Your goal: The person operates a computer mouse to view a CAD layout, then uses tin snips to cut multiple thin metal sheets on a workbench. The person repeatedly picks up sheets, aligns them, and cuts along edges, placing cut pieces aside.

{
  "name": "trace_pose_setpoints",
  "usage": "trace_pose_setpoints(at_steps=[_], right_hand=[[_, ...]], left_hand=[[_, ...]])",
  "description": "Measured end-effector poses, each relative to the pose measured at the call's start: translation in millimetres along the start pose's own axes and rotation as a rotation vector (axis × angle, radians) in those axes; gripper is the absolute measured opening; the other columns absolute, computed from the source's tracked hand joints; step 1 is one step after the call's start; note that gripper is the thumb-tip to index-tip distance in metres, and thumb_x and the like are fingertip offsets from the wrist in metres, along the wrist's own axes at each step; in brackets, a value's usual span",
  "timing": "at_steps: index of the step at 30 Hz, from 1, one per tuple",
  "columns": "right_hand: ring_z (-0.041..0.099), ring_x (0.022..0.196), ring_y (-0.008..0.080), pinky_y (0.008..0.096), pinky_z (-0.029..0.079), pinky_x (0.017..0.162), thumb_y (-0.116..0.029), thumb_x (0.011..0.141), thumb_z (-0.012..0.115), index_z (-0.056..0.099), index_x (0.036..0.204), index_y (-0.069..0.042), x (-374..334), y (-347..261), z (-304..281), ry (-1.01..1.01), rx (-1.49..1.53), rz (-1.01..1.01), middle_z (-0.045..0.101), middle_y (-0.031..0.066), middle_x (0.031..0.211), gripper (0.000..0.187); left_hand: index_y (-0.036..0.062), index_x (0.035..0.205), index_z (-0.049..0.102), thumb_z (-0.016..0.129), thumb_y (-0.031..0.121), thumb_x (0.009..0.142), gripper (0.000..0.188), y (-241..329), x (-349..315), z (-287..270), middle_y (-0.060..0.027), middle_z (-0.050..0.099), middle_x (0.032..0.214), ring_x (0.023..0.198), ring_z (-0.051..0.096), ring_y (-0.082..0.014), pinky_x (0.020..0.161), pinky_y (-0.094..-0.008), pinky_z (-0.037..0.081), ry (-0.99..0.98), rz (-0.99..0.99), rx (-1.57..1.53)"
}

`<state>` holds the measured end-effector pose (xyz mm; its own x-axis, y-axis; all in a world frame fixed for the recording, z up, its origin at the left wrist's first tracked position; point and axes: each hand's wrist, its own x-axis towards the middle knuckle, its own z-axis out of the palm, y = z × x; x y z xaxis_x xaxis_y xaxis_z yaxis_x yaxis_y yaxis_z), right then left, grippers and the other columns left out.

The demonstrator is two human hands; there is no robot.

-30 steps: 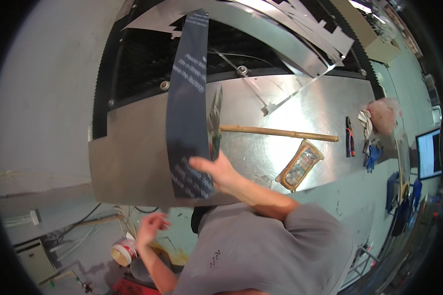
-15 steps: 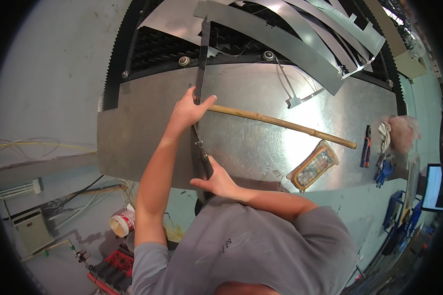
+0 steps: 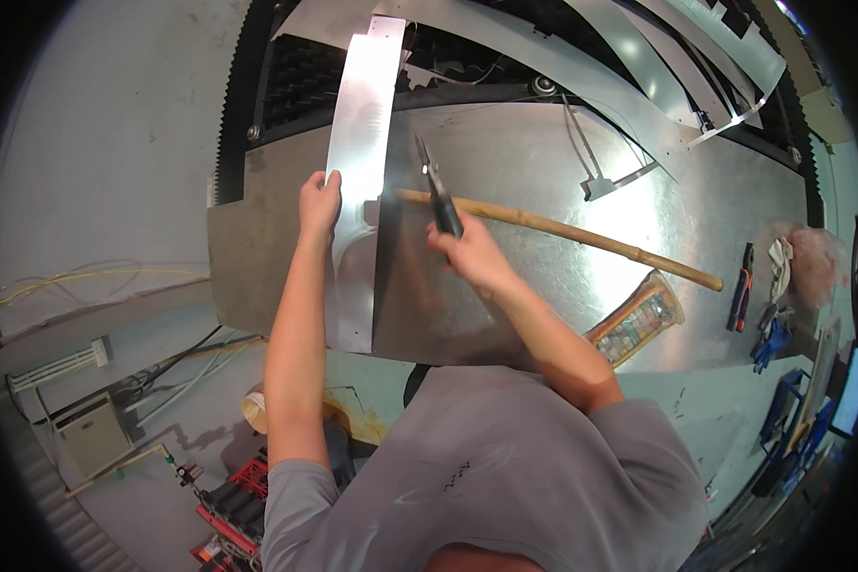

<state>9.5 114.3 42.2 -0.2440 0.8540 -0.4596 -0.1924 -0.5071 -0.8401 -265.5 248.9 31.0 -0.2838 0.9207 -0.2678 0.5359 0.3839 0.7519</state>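
Metal strip point(image 3: 360, 124) in left grip point(image 3: 319, 205), pinched at its left long edge; dark-handled tool point(image 3: 443, 212) grasped in right grip point(image 3: 472, 255).
Spans bench point(image 3: 267, 257) front to back, far end over dark bed point(image 3: 297, 88); looks light, springy and slick, likely sharp-edged, so best taken by both long sides. Counted: one strip, perhaps two overlapped, hard to tell at far end; one dark-handled tool; one bamboo stick point(image 3: 591, 242); one pair of pliers point(image 3: 741, 288); one cased keypad point(image 3: 643, 324).

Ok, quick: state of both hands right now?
Left hand: closed on the left edge of the silver metal strip.
Right hand: closed, holding a dark-handled pliers-like tool.
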Motion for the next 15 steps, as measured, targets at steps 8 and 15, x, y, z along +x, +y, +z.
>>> trace_pose_setpoints(at_steps=[8,15], right_hand=[[0.066,0.095,0.0213,0.0459,0.059,0.076,-0.016,0.096,0.062,0.059,0.106,-0.005,79.7,-91.3,-28.7,-0.043,0.051,0.215,0.064,0.0073,0.094,0.015],[0.065,0.105,0.0234,0.0530,0.060,0.080,-0.015,0.095,0.065,0.058,0.106,-0.003,108.5,-75.4,12.9,-0.132,0.266,0.237,0.061,0.0073,0.106,0.018]], left_hand=[[-0.0052,0.108,0.074,0.071,0.019,0.097,0.026,16.9,13.4,-21.3,-0.0054,0.074,0.090,0.080,0.064,-0.0139,0.075,-0.0310,0.050,0.196,0.048,-0.136],[0.0006,0.104,0.075,0.068,0.017,0.101,0.018,49.8,4.9,-39.2,0.0011,0.069,0.088,0.078,0.062,-0.0121,0.074,-0.0304,0.051,0.036,-0.178,-0.295]])
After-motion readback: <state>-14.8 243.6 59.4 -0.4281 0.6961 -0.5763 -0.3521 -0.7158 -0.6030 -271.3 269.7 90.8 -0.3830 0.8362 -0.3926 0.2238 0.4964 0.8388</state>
